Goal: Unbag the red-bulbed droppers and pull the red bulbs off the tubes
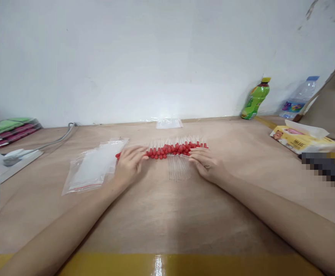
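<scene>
A row of droppers [171, 149] with red rubber bulbs and thin clear tubes lies across the middle of the table. Most tubes point toward the wall; a bunch of clear tubes [179, 168] points toward me. At the row's left end, my left hand [130, 164] rests with fingers stretched over some red bulbs, one of which shows past its far side. My right hand [209, 164] lies at the right end, fingers extended and apart from the thumb, with fingertips against the bulbs. Both palms face inward, and what lies beneath the fingers is partly hidden.
Clear zip bags [94, 166] lie left of my left hand. A power strip [12, 165] with cables and green-and-pink packs [10, 132] sit far left. At right are a green bottle [255, 99], a water bottle [299, 97], a tissue pack [303, 140] and a beige bag [332, 107].
</scene>
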Available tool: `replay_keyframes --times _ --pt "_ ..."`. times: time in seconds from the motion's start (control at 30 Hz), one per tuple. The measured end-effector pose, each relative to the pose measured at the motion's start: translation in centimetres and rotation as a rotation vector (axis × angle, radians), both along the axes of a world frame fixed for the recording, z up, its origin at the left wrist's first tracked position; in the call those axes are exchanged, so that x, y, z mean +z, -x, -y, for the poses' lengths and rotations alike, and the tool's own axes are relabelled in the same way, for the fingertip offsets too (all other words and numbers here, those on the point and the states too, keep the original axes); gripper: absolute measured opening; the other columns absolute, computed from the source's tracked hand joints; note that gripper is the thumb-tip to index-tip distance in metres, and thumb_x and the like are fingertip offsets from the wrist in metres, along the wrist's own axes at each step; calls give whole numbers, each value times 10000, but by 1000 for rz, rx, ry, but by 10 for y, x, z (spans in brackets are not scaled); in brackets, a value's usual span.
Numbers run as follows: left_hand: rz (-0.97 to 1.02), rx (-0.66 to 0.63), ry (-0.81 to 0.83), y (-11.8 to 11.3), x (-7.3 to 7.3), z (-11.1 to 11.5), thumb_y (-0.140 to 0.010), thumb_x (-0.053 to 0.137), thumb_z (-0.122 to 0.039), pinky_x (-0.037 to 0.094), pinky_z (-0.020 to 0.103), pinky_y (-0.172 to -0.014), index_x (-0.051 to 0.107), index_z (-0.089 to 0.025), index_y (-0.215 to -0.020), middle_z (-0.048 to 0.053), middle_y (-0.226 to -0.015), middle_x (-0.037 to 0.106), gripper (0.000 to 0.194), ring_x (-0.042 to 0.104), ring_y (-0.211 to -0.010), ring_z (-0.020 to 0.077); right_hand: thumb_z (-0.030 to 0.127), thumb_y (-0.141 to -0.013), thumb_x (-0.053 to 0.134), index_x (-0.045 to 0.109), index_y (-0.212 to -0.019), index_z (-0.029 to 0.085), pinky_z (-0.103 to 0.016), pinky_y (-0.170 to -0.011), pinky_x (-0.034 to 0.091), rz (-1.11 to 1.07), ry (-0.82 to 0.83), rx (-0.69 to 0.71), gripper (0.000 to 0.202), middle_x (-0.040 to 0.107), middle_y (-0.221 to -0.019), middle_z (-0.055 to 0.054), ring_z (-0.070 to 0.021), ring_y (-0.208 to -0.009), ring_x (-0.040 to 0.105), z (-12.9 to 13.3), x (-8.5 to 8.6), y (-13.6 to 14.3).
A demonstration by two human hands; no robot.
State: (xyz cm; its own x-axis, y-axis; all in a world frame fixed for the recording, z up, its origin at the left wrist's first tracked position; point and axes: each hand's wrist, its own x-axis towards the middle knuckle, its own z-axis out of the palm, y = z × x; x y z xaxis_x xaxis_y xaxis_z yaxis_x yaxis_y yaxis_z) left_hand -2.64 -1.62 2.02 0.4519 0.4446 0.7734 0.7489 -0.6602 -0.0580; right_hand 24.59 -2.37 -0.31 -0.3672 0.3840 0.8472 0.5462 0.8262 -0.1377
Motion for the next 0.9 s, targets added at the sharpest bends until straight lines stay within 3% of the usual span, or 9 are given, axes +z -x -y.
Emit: replay_keyframes --times 0.1,0.17,0.23,0.33,0.43,0.53,0.7,0.9 --pt "148 163 128 16 11 -13 -860 446 -279 487 328 -707 614 -206 -894 53 -900 601 187 574 -779 166 272 -838 522 668 -809 195 -311 -677 427 29 93 -196 167 642 -661 -25 -138 -626 571 -7 -1 -2" --pt "180 232 189 25 19 -21 -858 406 -272 489 310 -657 610 -197 -948 68 -912 546 235 556 -760 162 281 -834 513 676 -822 188 -297 -628 391 37 143 -259 189 605 -610 -26 -140 -597 539 -9 -1 3" --pt "173 334 251 35 28 -28 -825 399 -236 486 323 -693 616 -165 -960 88 -896 529 265 552 -826 189 241 -836 478 666 -886 170 -287 -610 374 13 195 -259 208 602 -646 -41 -152 -630 536 -8 -1 9" --pt "140 458 469 50 41 -34 -765 441 -240 481 335 -710 599 -146 -1010 72 -788 567 306 570 -805 212 182 -825 450 629 -909 158 -288 -644 359 2 241 -209 199 625 -728 -43 -157 -692 550 -5 1 19" --pt "162 449 678 58 50 -33 -719 524 -331 482 299 -634 552 -173 -1037 37 -791 614 357 593 -673 176 176 -813 457 595 -807 163 -295 -655 325 25 185 -218 139 619 -696 -25 -150 -673 540 -4 2 27" --pt "182 389 754 55 49 -31 -688 566 -393 466 264 -575 555 -175 -925 27 -782 626 322 591 -624 154 164 -804 450 581 -745 167 -307 -653 291 111 63 -272 143 600 -652 -20 -150 -644 512 -5 -1 32" --pt "-6 354 693 47 33 -34 -692 580 -441 436 270 -574 602 -194 -789 25 -729 623 267 567 -624 162 178 -803 464 594 -729 166 -326 -677 263 235 25 -314 151 599 -661 -29 -158 -670 494 -3 -4 36" --pt "-120 290 536 47 24 -35 -707 582 -497 433 315 -679 647 -199 -782 50 -749 570 314 541 -763 205 428 -777 542 634 -822 178 -342 -724 267 238 120 -241 270 628 -782 -44 -171 -745 496 5 0 37"
